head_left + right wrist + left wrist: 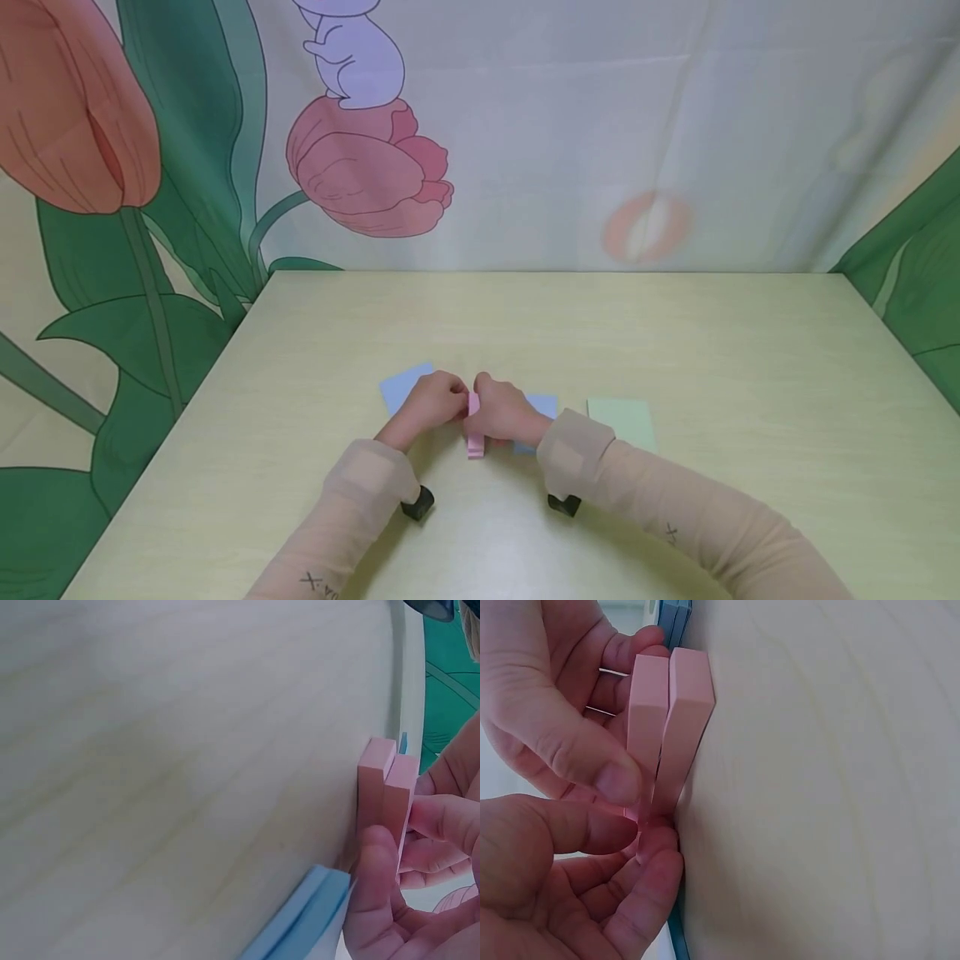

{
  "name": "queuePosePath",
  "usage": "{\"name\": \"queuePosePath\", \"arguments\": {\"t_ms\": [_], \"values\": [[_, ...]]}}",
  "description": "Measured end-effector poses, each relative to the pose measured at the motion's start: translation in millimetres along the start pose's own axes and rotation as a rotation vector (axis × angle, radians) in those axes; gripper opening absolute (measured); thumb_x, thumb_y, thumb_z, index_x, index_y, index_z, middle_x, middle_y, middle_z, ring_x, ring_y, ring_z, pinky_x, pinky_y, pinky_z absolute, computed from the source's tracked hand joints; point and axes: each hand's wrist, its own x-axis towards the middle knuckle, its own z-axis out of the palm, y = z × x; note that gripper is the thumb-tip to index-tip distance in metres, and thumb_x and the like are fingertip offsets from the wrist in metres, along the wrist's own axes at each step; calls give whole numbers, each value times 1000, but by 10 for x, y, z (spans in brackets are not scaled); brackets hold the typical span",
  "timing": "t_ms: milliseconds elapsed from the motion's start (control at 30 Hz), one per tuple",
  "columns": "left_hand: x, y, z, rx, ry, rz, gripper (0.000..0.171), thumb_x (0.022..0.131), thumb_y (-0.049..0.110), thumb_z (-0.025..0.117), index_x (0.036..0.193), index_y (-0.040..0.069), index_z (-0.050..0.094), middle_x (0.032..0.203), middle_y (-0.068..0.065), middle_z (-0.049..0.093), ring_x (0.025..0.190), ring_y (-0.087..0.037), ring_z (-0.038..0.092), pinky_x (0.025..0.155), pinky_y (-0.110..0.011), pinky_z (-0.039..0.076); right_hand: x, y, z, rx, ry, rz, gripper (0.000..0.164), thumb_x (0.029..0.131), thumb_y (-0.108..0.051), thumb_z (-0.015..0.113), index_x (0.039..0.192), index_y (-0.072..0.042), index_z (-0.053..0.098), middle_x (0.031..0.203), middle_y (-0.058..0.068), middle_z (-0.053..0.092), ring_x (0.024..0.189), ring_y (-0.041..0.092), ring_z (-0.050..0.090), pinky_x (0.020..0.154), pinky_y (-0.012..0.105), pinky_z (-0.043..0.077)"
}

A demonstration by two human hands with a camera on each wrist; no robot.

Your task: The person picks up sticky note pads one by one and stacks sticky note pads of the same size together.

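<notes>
A pink folded-paper-like piece (476, 448) stands narrow and upright at the middle of the table. Seen from the left wrist, the pink piece (690, 682) is two thick, flat-ended layers side by side, with a thin gap between them. My left hand (437, 398) pinches its far part from the left side. From the right, my right hand (504, 410) grips it too, thumb and fingers on the layers. In the right wrist view, fingertips of both hands meet round the pink piece (373, 780). Part of it is hidden behind the fingers.
One blue square (402, 387) lies beyond my left hand. Another blue square (543, 405), partly covered by my right hand, lies to the right; its layered edge (306, 918) shows close by. Farther right lies a pale green square (621, 420). A printed cloth (540, 150) hangs behind the table.
</notes>
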Motion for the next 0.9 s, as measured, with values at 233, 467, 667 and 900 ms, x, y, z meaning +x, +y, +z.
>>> {"name": "queuePosePath", "arguments": {"t_ms": [233,467,667,900], "values": [[21,-14,20,-12,-3,-18,15,80,9,53,86,3,65,70,-3,59,64,-12,49,56,-19,37,-9,3,-73,10,-15,11,40,76,-19,62,108,-2,44,73,6,55,41,15,46,42,23,39],[11,-11,37,-29,22,-31,17,82,9,51,94,6,63,64,-3,60,57,-11,51,54,-19,37,26,32,-175,63,47,32,13,84,-11,52,87,1,55,50,4,54,40,13,52,44,21,41],[-23,21,48,-6,49,-28,15,83,11,51,90,7,64,61,-1,56,53,-11,46,49,-19,35,71,86,-182,228,4,118,16,81,-2,49,68,3,57,47,6,54,39,13,54,43,25,48],[-39,34,55,20,71,-16,19,84,13,47,84,6,65,61,0,56,53,-10,46,48,-18,34,74,105,-153,382,-67,200,17,84,-4,47,74,4,58,51,7,56,39,12,53,40,22,46]]}}
